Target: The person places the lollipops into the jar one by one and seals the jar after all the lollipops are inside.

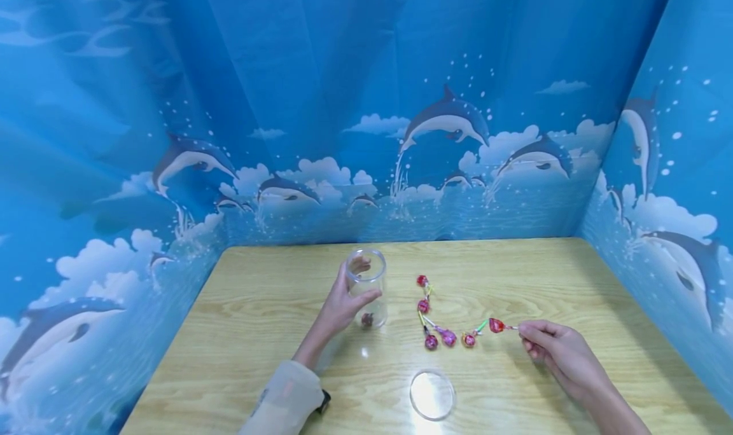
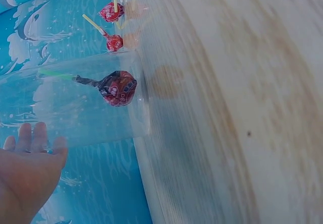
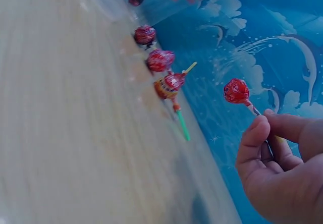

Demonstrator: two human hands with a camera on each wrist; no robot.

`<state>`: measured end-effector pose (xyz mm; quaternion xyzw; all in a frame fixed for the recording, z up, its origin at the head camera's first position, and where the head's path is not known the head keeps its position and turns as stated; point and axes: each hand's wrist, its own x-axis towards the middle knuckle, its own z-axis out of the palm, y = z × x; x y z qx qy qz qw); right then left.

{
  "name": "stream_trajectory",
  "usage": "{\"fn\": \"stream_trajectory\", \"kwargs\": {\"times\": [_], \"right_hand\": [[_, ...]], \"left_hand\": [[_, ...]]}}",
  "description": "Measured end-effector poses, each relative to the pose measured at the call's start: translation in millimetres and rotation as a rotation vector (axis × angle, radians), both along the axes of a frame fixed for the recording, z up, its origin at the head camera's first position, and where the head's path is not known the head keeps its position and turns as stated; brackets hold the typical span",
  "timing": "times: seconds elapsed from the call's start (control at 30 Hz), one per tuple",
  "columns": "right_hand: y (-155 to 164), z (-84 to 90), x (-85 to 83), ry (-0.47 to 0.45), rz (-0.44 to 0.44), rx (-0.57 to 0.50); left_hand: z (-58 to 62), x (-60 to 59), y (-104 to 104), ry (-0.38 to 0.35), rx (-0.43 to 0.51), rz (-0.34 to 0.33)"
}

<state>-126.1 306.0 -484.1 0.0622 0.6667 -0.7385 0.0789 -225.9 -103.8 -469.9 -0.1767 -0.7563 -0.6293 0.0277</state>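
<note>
Head view with both wrist views. The left hand (image 1: 339,308) curls its fingers and thumb around the clear, upright cylindrical plastic jar (image 1: 366,287) standing on the pale wooden tabletop (image 1: 572,282); fingertips show through the far wall of the jar near its open rim. Inside the jar, at its base, lies one red-wrapped lollipop with a green stick (image 2: 117,88); the left wrist view shows its wrapper resting on the jar's bottom.

To the right of the jar, the right hand (image 1: 558,352) pinches, between thumb and forefinger, the stick of a red-wrapped round lollipop (image 1: 495,325). In the right wrist view this lollipop (image 3: 236,91) is held clear of the tabletop, head pointing toward the jar.

Between the jar and the held lollipop, five loose wrapped lollipops (image 1: 431,324) lie on the tabletop in a curved row: two red ones just right of the jar, then a red, a purple and an orange-red one nearer the person, some with sticks crossing.

A clear round plastic lid (image 1: 432,394) lies flat on the tabletop, nearer the person than the jar and slightly to its right. A blue curtain printed with dolphins and clouds (image 1: 366,104) encloses the tabletop behind and on both sides of the jar.
</note>
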Motion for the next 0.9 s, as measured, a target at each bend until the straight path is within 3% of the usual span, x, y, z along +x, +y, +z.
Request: {"fn": "stream_trajectory", "kwargs": {"times": [0.13, 0.23, 0.7, 0.9], "right_hand": [[2.2, 9.6, -0.8, 0.061, 0.051, -0.146], [0.3, 17.7, -2.9, 0.099, 0.057, -0.192], [-29.3, 59.1, -25.2, 0.217, 0.063, -0.292], [-51.2, 74.2, -36.2, 0.247, 0.025, -0.324]], "left_hand": [[-0.4, 0.3, 0.1, -0.005, 0.0, 0.001], [-0.9, 0.7, 0.3, -0.015, 0.002, 0.004], [-0.6, 2.2, -1.8, -0.036, 0.019, 0.009], [-0.3, 1.3, -1.1, -0.036, 0.025, 0.002]]}}
